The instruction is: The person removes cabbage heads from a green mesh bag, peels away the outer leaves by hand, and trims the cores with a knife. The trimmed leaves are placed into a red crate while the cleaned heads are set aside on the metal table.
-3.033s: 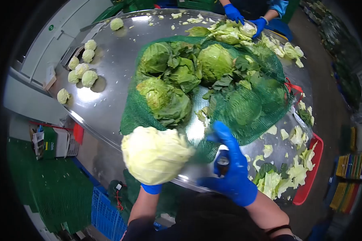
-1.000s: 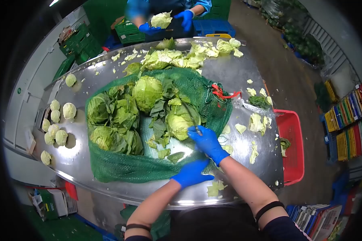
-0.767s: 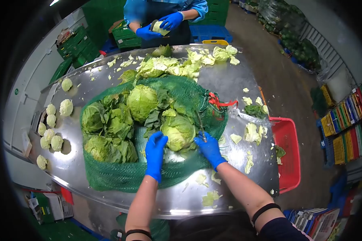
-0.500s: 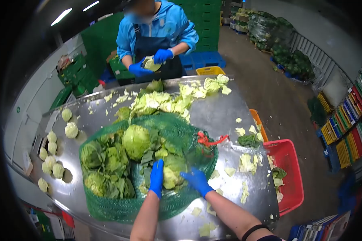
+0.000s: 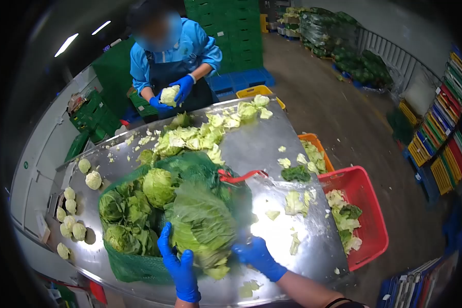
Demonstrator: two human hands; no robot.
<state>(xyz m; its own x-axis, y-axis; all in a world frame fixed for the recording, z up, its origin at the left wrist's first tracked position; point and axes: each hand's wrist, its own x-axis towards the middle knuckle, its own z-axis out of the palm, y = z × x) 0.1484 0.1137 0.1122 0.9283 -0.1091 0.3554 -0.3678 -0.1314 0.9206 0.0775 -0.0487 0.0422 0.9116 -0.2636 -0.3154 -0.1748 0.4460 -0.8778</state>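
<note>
A large cabbage (image 5: 203,226) with broad green outer leaves lies between my hands, on the near side of the green mesh bag (image 5: 133,268). My left hand (image 5: 180,269), in a blue glove, is at its left lower side with fingers and thumb spread. At the cabbage's right edge, my right hand (image 5: 261,260), also in a blue glove, has its fingers curled against the leaves; the fingertips are blurred. Another cabbage (image 5: 159,187) and several leafy ones (image 5: 120,208) rest in the opened bag. A red tie (image 5: 236,177) lies on the mesh.
Small trimmed cabbages (image 5: 93,180) line the left of the metal table (image 5: 264,141). Loose leaves (image 5: 190,137) are piled along the far side. A red crate (image 5: 370,220) and an orange crate (image 5: 327,156) stand at the right. Opposite, a co-worker in blue gloves holds a cabbage (image 5: 170,95).
The cabbage between my hands has turned and come nearer, with its broad leaves now facing up. My left hand has spread its fingers. The co-worker's cabbage has been turned.
</note>
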